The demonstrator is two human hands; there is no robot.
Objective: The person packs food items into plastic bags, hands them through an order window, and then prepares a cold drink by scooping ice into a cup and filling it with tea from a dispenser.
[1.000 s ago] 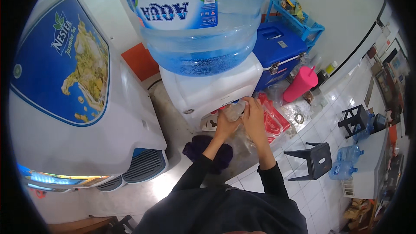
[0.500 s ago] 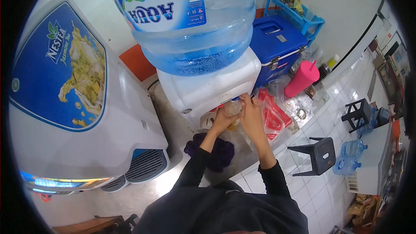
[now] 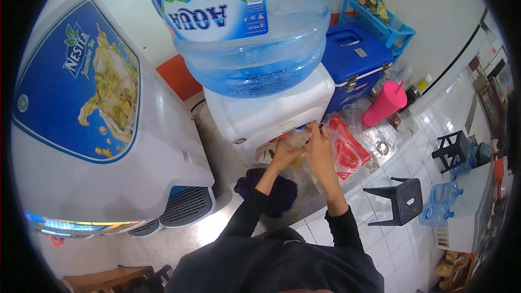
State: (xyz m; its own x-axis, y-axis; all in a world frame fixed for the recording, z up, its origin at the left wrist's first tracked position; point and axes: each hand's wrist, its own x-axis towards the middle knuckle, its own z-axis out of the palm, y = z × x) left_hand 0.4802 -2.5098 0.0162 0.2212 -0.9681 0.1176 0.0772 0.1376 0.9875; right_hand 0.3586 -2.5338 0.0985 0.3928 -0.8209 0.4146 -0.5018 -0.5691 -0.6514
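My left hand (image 3: 280, 157) is wrapped around a clear cup (image 3: 296, 139) under the front of a white water dispenser (image 3: 271, 116). Pale contents show in the cup. At the cup's right side, my right hand (image 3: 320, 146) has its fingers drawn together, reaching up by the dispenser's blue tap (image 3: 300, 127). Whether they grip the tap or something thin and dark beside it, I cannot tell. A red tap (image 3: 277, 139) shows in part above my left hand. The large blue-tinted water jug (image 3: 255, 68) sits upside down on the dispenser.
Right of the dispenser are a blue cooler box (image 3: 355, 57), a pink tumbler (image 3: 384, 103) and a red-and-clear plastic bag (image 3: 347, 152). A dark purple cloth (image 3: 268, 190) lies before it. A tall drink machine (image 3: 163, 146) stands left; a black stool (image 3: 404, 201) stands on the tiled floor.
The whole view has shifted slightly, so things sit a little further right and lower. Both hands stay at the cup and the taps, with the cup still in my left hand.
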